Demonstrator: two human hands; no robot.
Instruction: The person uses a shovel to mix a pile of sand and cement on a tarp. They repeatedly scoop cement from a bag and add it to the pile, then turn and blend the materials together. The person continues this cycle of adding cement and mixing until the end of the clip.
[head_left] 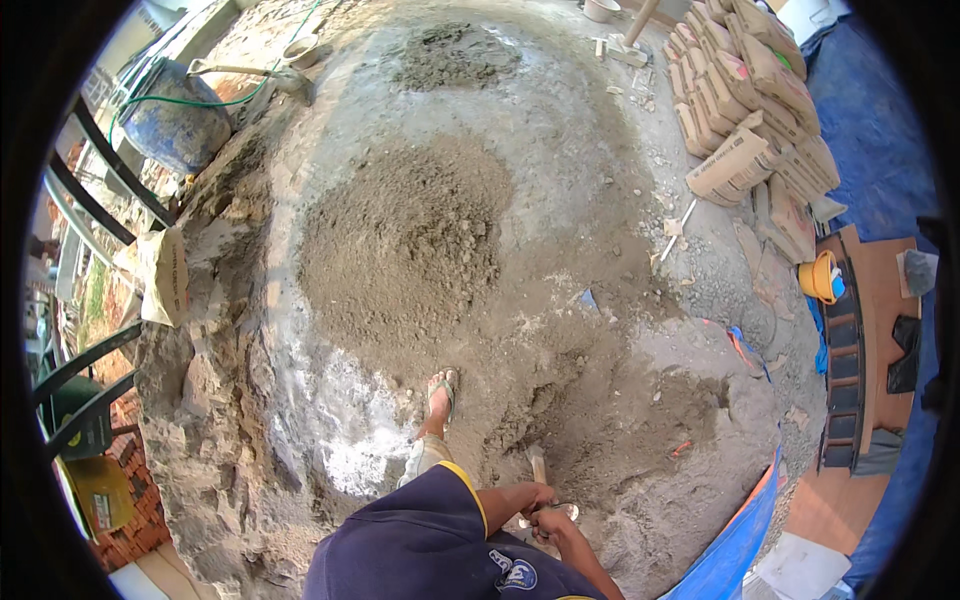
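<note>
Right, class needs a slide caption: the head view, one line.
Left hand and right hand on a handle, sandy heap ahead, stacked bags upper right.

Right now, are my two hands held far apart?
No, your left hand and right hand are close together at the pale handle.

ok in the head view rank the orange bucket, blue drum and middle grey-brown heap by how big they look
1. Middle grey-brown heap
2. Blue drum
3. Orange bucket

The gaps in apparent size are clear.
</note>
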